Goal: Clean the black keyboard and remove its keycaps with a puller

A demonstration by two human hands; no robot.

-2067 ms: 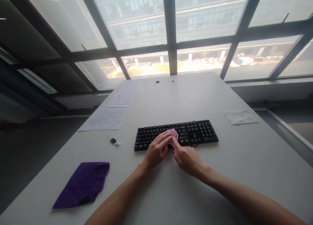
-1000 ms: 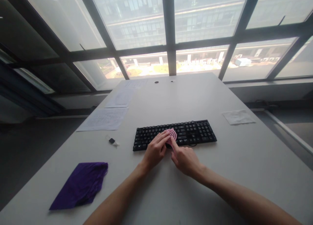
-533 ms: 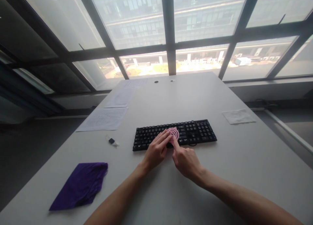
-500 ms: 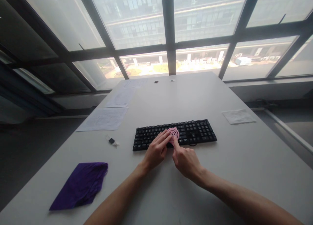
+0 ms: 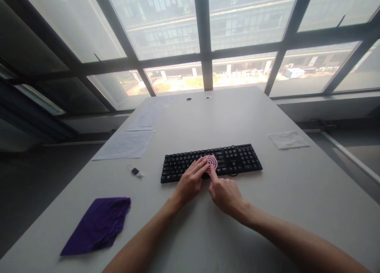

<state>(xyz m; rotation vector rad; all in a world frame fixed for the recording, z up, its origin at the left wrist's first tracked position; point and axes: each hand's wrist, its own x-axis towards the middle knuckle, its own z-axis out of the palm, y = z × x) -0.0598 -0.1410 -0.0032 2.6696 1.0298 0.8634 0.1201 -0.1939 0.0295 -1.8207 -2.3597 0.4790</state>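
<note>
Pink disc (image 5: 211, 162): lies on the black keyboard (image 5: 237, 159), mid-row, near the table's (image 5: 297, 194) middle.
Left hand (image 5: 189, 184): fingers spread flat, tips pressing on the disc's left edge.
Right hand (image 5: 226, 194): forefinger out, tip against the disc's near edge; other fingers curled.
Hands: close together, neither clamped round anything.
Risk: the disc could slide over the keycaps under uneven pressure, or keys get pushed down.
Nearby: purple cloth (image 5: 97, 224), papers (image 5: 126, 144), well apart.
</note>
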